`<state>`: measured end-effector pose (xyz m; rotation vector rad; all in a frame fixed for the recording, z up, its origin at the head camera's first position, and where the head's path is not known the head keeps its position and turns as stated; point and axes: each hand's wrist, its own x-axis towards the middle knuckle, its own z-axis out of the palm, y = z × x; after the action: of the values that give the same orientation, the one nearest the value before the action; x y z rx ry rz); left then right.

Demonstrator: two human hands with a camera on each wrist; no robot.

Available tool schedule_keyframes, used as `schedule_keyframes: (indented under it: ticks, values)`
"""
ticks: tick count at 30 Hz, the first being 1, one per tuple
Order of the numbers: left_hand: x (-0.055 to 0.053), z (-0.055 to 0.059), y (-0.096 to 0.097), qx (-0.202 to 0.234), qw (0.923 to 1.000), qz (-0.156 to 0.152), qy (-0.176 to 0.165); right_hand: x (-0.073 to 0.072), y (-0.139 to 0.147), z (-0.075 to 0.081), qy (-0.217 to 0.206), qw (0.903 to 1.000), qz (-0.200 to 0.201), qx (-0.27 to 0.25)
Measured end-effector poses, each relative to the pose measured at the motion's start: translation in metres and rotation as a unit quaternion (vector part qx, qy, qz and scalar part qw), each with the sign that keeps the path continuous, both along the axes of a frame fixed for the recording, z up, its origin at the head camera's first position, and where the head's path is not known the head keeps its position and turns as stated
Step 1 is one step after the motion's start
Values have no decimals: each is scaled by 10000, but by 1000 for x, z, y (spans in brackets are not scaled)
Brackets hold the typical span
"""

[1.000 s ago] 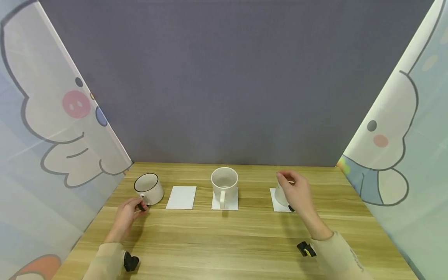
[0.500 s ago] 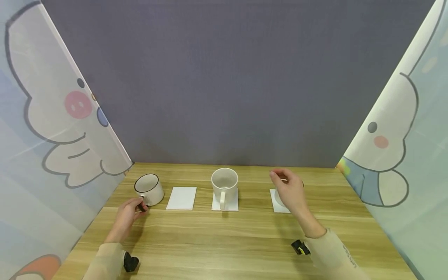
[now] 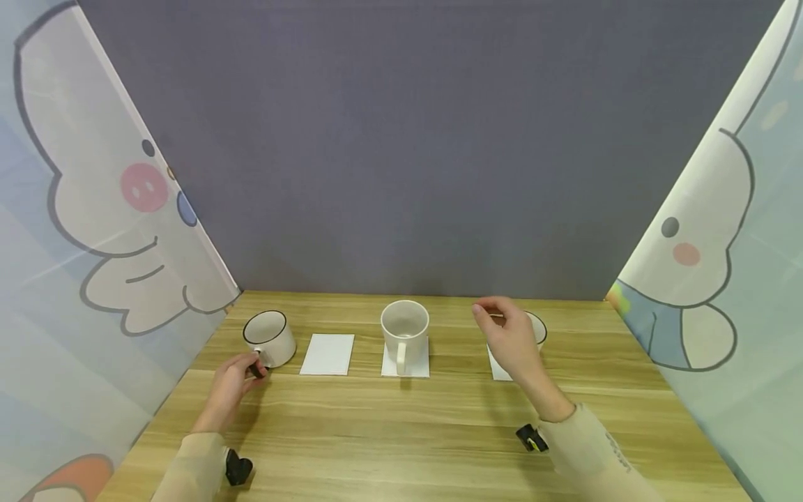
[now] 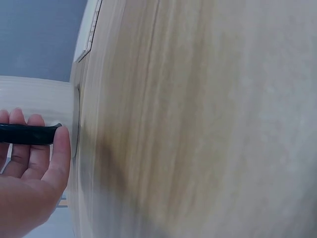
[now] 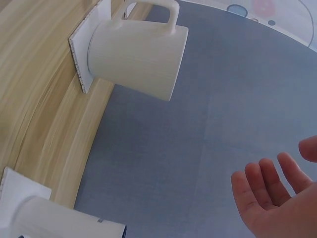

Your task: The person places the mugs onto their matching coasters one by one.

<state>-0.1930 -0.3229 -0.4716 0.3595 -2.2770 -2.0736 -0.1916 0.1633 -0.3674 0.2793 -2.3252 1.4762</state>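
At the left of the table, my left hand (image 3: 232,385) pinches the black handle (image 4: 29,134) of a white enamel-look mug (image 3: 276,346) with a dark rim. That mug stands upright on the bare wood. My right hand (image 3: 511,341) is raised in front of another dark-rimmed white mug (image 3: 539,333), holding nothing, its fingers loosely bent. The hand hides much of this mug, which sits on a white square coaster (image 3: 498,369). In the middle, a plain white mug (image 3: 404,335) stands on its own coaster (image 3: 421,365), handle toward me.
A bare white coaster (image 3: 327,354) lies between the left mug and the middle one. A grey panel (image 3: 401,153) rises behind the wooden table (image 3: 376,432). Printed cartoon sheets (image 3: 113,279) close off both sides.
My right hand has moved left, toward the middle mug, uncovering more of the right mug's rim. My left hand and its mug have stayed put.
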Motion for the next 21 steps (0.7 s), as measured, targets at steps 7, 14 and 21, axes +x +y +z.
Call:
schedule_keyframes:
  ticks: [7, 14, 21]
  values:
    - [-1, -1, -1, 19, 9999, 39, -114, -2, -9, 1, 120, 9999, 55, -55]
    - [-2, 1, -1, -14, 9999, 59, -116, -4, -19, 5, 315, 9993, 119, -134]
    - [-3, -1, -2, 5, 9996, 74, -256, -5, -29, 9, 499, 9982, 232, -230]
